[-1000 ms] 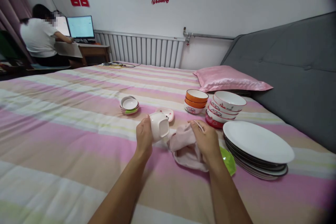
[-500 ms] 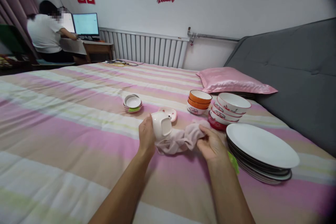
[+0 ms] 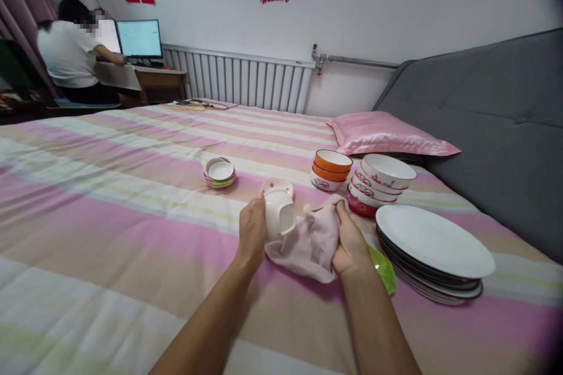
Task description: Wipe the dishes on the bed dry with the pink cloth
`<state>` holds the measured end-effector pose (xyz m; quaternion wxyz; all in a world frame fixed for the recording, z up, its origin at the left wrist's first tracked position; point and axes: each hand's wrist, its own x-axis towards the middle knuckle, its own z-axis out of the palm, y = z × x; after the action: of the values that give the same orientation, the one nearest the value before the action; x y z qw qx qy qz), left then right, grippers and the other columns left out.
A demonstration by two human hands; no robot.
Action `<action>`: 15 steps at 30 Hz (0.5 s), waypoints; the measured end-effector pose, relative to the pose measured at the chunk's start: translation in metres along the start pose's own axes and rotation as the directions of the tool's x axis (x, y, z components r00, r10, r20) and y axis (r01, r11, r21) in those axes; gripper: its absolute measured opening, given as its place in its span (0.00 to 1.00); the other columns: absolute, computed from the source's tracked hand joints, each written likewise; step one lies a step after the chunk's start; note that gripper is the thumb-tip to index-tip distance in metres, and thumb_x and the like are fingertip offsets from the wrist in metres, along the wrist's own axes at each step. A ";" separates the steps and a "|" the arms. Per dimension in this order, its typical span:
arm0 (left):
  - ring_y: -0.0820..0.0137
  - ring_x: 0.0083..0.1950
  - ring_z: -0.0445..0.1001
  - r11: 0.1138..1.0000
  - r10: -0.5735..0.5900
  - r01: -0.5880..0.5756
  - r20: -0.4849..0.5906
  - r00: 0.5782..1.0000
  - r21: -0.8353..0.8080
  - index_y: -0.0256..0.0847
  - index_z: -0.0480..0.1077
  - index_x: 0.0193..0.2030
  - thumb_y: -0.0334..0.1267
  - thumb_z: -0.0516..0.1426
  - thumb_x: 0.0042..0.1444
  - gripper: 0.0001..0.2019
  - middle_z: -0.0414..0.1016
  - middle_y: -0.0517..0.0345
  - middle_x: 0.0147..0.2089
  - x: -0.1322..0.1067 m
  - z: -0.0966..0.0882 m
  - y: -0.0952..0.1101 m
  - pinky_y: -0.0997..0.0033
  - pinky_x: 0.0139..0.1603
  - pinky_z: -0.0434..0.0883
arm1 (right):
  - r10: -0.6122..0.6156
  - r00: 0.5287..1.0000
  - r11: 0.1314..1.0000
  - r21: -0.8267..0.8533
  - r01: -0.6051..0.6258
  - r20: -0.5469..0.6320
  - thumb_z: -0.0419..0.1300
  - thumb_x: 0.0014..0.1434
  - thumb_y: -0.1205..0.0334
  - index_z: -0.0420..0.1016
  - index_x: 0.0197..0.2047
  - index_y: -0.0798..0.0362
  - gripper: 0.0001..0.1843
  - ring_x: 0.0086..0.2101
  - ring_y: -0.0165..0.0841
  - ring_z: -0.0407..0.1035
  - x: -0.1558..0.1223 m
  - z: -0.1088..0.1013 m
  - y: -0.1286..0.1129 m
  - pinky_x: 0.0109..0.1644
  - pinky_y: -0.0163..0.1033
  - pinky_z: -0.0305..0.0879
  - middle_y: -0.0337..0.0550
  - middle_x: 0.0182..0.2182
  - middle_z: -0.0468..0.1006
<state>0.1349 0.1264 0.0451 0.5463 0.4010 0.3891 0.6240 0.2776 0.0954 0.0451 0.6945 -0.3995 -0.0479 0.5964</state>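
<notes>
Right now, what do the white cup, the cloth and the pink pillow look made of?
The white cup in the left hand looks like glazed ceramic: smooth, softly shiny. The cloth in the right hand is soft matte fabric, bunched in folds. The pink pillow has a satin-like cover, judging by its glossy highlights.

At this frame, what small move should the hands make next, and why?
Probably push the pale pink cloth into the opening of the small white ceramic cup: the left hand holds the cup tipped, opening toward the right hand, which grips the bunched cloth beside it.
</notes>
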 end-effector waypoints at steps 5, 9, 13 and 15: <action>0.72 0.28 0.72 0.945 -0.185 0.187 0.032 0.982 -0.267 0.34 0.74 0.35 0.46 0.56 0.54 0.15 0.74 0.59 0.25 0.004 0.001 0.006 0.76 0.31 0.68 | -0.123 0.980 0.973 -0.176 0.151 0.158 0.59 0.53 0.43 0.76 0.39 0.50 0.19 0.34 0.39 0.76 -0.007 -0.001 -0.003 0.37 0.41 0.74 0.43 0.27 0.81; 0.68 0.32 0.76 0.736 -0.384 0.427 0.196 0.903 -0.525 0.33 0.73 0.40 0.40 0.49 0.60 0.15 0.78 0.55 0.29 0.009 -0.006 0.021 0.68 0.42 0.72 | -0.114 0.972 0.963 -0.219 0.159 0.206 0.58 0.54 0.42 0.77 0.42 0.50 0.22 0.35 0.40 0.76 -0.014 0.000 -0.006 0.36 0.42 0.73 0.45 0.28 0.81; 0.66 0.33 0.78 0.599 -0.415 0.546 0.356 0.837 -0.586 0.33 0.72 0.45 0.42 0.46 0.62 0.18 0.79 0.53 0.30 0.012 -0.016 0.028 0.62 0.48 0.71 | 0.024 0.967 0.963 -0.266 0.045 0.253 0.56 0.54 0.40 0.76 0.44 0.52 0.26 0.36 0.41 0.76 -0.023 0.002 -0.005 0.38 0.43 0.73 0.46 0.28 0.81; 0.62 0.39 0.78 0.574 -0.393 0.584 0.433 0.811 -0.574 0.32 0.71 0.48 0.42 0.45 0.61 0.20 0.80 0.50 0.35 0.012 -0.019 0.024 0.59 0.50 0.70 | 0.109 0.947 0.952 -0.305 -0.013 0.303 0.55 0.54 0.39 0.77 0.44 0.52 0.26 0.37 0.40 0.76 -0.028 0.004 -0.004 0.38 0.43 0.73 0.47 0.29 0.81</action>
<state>0.1080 0.1352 0.0608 0.8512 0.1235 0.1523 0.4868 0.2707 0.0729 0.0615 0.5905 -0.4005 -0.2355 0.6600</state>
